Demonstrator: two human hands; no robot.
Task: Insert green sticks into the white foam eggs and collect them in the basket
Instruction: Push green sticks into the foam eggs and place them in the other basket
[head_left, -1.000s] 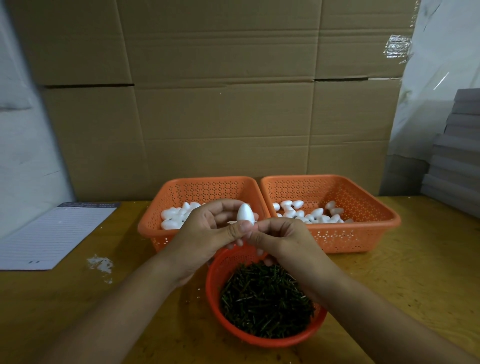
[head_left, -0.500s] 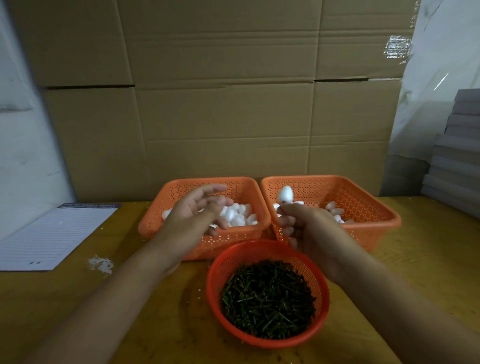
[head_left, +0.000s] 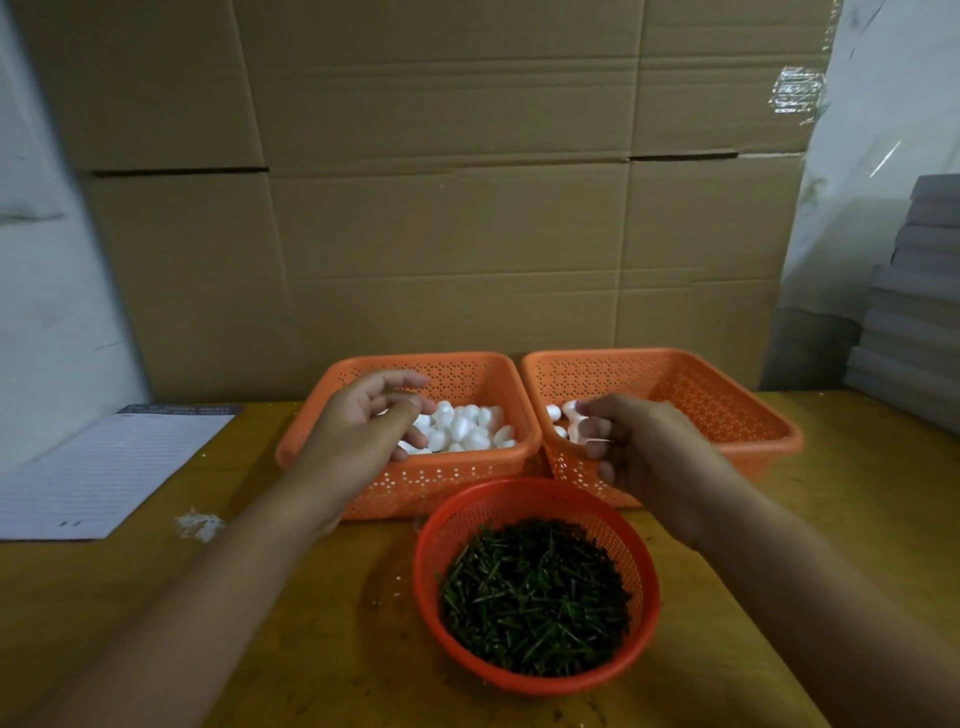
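Smooth white foam eggs (head_left: 467, 428) heaped in left perforated orange basket (head_left: 415, 483); fewer in right basket (head_left: 727, 405). Left hand (head_left: 363, 431) above them, fingers loosely spread. Right hand (head_left: 639, 447) at right basket's near-left corner, fingers loosely curled, empty. Thin green sticks (head_left: 535, 597) filling round mesh bowl (head_left: 644, 571), near edge.

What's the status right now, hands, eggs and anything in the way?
Left hand open over left basket eggs. Right hand empty at right basket. Nothing blocking.

This looks like a small packing workshop: big flattened brown cardboard cartons (head_left: 441, 208) line the wall, a worn yellow wooden worktable (head_left: 857, 493) carries orange perforated plastic baskets (head_left: 675, 384), and grey stacked boards (head_left: 914, 312) sit on the right.
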